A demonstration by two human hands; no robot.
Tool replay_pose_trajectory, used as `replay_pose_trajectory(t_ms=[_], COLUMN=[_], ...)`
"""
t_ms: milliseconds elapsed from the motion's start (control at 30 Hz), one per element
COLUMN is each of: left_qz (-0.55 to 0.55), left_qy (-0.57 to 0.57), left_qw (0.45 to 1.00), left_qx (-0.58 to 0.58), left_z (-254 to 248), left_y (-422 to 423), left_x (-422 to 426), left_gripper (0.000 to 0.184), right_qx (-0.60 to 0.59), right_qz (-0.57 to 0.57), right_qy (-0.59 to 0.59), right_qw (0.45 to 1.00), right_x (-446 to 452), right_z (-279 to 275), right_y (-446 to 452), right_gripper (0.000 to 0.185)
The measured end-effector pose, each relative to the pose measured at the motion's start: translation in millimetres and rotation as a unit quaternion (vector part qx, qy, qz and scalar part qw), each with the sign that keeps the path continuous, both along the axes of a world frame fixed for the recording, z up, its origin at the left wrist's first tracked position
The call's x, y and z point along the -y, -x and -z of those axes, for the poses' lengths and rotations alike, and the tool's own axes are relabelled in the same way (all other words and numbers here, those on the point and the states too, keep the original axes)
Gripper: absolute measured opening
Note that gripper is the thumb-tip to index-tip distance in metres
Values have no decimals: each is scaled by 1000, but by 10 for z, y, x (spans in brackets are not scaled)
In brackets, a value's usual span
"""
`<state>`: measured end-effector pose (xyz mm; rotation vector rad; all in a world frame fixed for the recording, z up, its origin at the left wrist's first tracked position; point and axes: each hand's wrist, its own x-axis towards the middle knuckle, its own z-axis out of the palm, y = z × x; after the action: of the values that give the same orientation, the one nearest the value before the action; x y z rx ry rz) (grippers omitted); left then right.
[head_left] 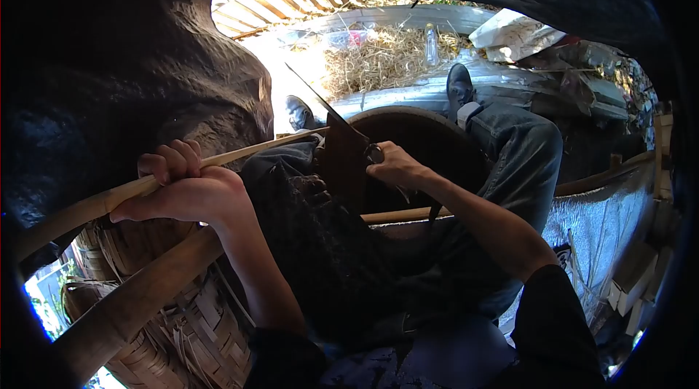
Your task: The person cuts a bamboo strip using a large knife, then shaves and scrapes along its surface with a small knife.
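My left hand (pixel 178 185) is closed around a long pale bamboo strip (pixel 251 150). The strip slants from the lower left up to the middle, its far end at the blade. In my right hand (pixel 399 168) is the handle of a long knife (pixel 342 121), its thin dark blade pointing up and to the left. Where the edge meets the strip, I cannot tell whether it cuts in. Below the blade stands a dark brown flat piece (pixel 345 167), over my lap. Behind it, between my legs, is a round dark tub (pixel 444 143).
A thick bamboo pole (pixel 135 301) crosses the lower left over woven bamboo baskets (pixel 196 338). Straw (pixel 375 57) and a clear plastic bottle (pixel 431 45) lie ahead. A white sack (pixel 515 33) is at the upper right. Dark sheeting (pixel 131 46) hangs around.
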<state>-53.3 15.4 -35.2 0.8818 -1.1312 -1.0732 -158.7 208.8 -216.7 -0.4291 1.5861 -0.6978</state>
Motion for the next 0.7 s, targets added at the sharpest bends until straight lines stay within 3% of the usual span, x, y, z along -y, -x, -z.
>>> replay_pose_trajectory(t_ms=[200, 267, 333, 367, 433, 467, 533, 667, 700], left_qz=[-40, -41, 61, 58, 305, 304, 172, 147, 143], left_qy=[-2, -5, -6, -5, 9, 13, -17, -47, -43], left_qw=[999, 999, 998, 998, 946, 946, 979, 978, 979], left_qx=[6, 7, -21, -19, -107, -111, -105, -140, -141], left_z=[4, 2, 9, 25, 57, 44, 6, -1, 27], left_y=[65, 50, -36, -127, -312, -332, -383, -710, -786], left_x=[-16, -2, 21, 49, 82, 21, -134, -350, -390], left_gripper=[67, 67, 68, 68, 67, 67, 60, 58, 58], right_qx=[49, -68, -61, -53, -101, -82, -78, -114, -94], right_qz=[-15, -56, -49, -41, -58, -21, 20, 16, 10], right_qy=[107, 81, 62, 40, 71, 39, 21, 9, 9], right_qw=[993, 993, 995, 997, 991, 996, 997, 993, 995], right_x=[-77, -139, -151, -137, -120, -114, -171, -441, -556], right_z=[325, 399, 367, 289, 90, -91, -299, -1033, -1139], right_y=[-31, -87, 16, 74, 175, 230, 294, 368, 379], right_gripper=[16, 19, 20, 22, 24, 27, 34, 41, 31])
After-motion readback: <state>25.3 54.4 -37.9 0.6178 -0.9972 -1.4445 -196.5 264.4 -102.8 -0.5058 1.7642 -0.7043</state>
